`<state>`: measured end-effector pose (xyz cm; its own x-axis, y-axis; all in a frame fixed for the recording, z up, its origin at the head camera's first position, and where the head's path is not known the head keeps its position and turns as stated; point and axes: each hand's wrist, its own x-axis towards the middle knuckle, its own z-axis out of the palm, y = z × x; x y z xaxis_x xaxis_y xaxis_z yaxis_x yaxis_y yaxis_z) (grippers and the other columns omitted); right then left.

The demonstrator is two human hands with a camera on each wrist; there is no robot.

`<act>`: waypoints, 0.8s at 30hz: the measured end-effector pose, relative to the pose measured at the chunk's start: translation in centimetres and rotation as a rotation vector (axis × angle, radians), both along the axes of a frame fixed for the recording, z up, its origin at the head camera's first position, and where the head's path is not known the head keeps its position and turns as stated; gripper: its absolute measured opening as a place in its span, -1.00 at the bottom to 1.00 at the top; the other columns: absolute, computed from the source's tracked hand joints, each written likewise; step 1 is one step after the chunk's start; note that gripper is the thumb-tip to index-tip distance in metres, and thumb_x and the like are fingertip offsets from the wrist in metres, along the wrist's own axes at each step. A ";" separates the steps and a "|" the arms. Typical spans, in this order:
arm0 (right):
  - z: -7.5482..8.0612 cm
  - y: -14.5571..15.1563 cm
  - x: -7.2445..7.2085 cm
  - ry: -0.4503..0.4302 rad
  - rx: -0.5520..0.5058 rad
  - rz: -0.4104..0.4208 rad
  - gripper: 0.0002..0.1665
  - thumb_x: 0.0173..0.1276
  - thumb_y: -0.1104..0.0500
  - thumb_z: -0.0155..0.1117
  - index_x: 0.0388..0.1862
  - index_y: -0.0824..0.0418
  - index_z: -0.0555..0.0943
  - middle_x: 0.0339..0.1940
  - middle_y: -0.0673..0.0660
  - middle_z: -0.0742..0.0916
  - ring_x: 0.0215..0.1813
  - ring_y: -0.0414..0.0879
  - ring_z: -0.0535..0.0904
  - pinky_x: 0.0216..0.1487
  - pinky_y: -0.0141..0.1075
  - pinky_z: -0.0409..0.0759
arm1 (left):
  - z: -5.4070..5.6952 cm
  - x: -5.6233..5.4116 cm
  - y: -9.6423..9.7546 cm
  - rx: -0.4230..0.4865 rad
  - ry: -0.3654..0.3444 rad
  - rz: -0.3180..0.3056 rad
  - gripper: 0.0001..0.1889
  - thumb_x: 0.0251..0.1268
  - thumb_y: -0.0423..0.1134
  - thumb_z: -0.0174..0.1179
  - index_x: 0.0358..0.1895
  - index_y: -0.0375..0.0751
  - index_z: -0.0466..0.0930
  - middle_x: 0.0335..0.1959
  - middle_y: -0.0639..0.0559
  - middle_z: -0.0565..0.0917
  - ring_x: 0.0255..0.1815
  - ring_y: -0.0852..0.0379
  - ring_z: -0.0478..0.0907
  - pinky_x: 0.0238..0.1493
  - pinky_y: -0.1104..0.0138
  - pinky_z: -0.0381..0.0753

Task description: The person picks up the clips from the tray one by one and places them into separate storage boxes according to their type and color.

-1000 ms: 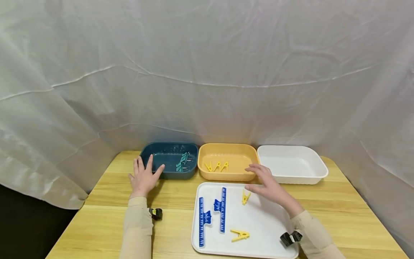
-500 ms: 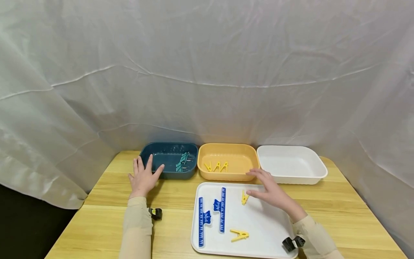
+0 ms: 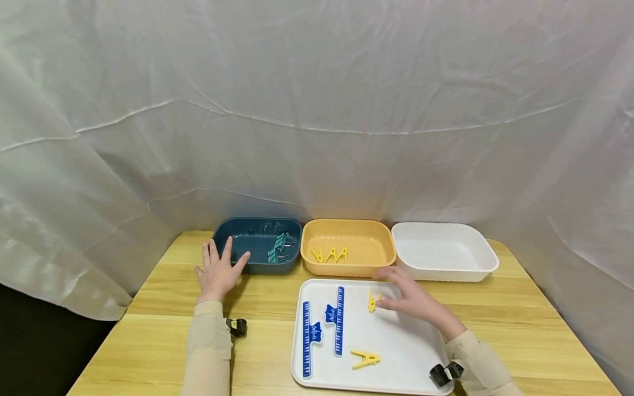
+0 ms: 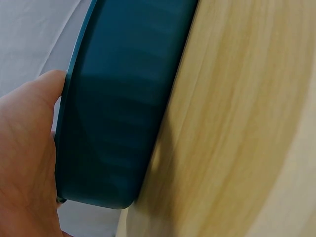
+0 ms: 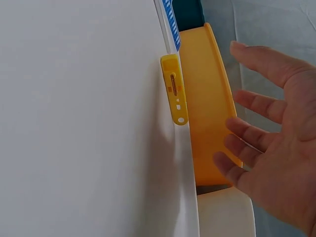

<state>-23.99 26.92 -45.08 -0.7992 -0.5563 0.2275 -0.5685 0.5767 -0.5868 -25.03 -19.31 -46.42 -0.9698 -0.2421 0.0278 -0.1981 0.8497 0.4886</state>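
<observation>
My left hand point(image 3: 217, 276) rests with spread fingers on the near left rim of the dark teal bin point(image 4: 113, 113). Over the far part of the white tray point(image 3: 391, 335) hovers my right hand point(image 3: 411, 296), fingers apart and holding nothing. Just below its thumb lies a yellow clothespin point(image 3: 371, 302), partly hidden in the head view and whole in the right wrist view. Another yellow clothespin point(image 3: 365, 359) lies nearer the front of the tray. Left of them are two blue piano-key-patterned clips, one farther left point(image 3: 306, 338) and one closer to the middle point(image 3: 339, 320).
Behind the tray stands a yellow bin point(image 3: 348, 269) with several yellow clothespins point(image 3: 332, 254) inside. A white bin point(image 3: 446, 274) adjoins it on the right. Teal binder clips point(image 3: 279, 247) lie in the teal bin. A pale curtain point(image 3: 317, 137) hangs behind the wooden table point(image 3: 267, 330).
My right hand has dropped slightly toward the tray, and its thumb now covers part of the far clothespin. The left hand stays on the teal bin.
</observation>
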 end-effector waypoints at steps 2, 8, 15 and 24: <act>-0.1 0.0 -0.1 -0.025 0.012 0.001 -0.27 0.13 -0.02 0.49 0.24 0.22 0.51 0.28 0.24 0.53 0.35 0.21 0.39 0.34 0.24 0.34 | 0.1 0.0 0.0 -0.005 -0.002 -0.002 -0.10 0.36 0.42 -0.20 0.60 0.07 -0.24 0.58 -0.33 -0.41 0.58 -0.29 -0.61 0.32 -0.51 -0.31; -0.3 -0.1 0.0 -0.071 0.087 -0.021 -0.29 0.12 -0.04 0.49 0.22 0.18 0.54 0.26 0.24 0.53 0.32 0.22 0.39 0.33 0.24 0.35 | 0.0 0.0 0.0 -0.011 0.000 -0.005 -0.06 0.30 0.51 -0.28 0.60 0.07 -0.24 0.58 -0.34 -0.40 0.57 -0.30 -0.60 0.31 -0.52 -0.31; -0.6 -0.3 0.3 -0.075 0.175 -0.016 -0.30 0.08 -0.03 0.51 0.21 0.14 0.57 0.24 0.28 0.53 0.30 0.25 0.38 0.29 0.27 0.33 | -0.1 0.0 0.0 -0.004 -0.007 -0.005 -0.09 0.35 0.44 -0.22 0.60 0.08 -0.25 0.58 -0.32 -0.44 0.57 -0.29 -0.62 0.31 -0.52 -0.31; -0.9 -0.3 0.4 -0.108 0.247 -0.021 -0.25 0.07 -0.05 0.50 0.28 -0.02 0.53 0.28 0.25 0.51 0.32 0.23 0.35 0.25 0.31 0.34 | -0.1 0.0 0.0 0.011 -0.012 -0.006 -0.11 0.37 0.41 -0.19 0.60 0.08 -0.26 0.57 -0.31 -0.47 0.57 -0.29 -0.64 0.32 -0.51 -0.33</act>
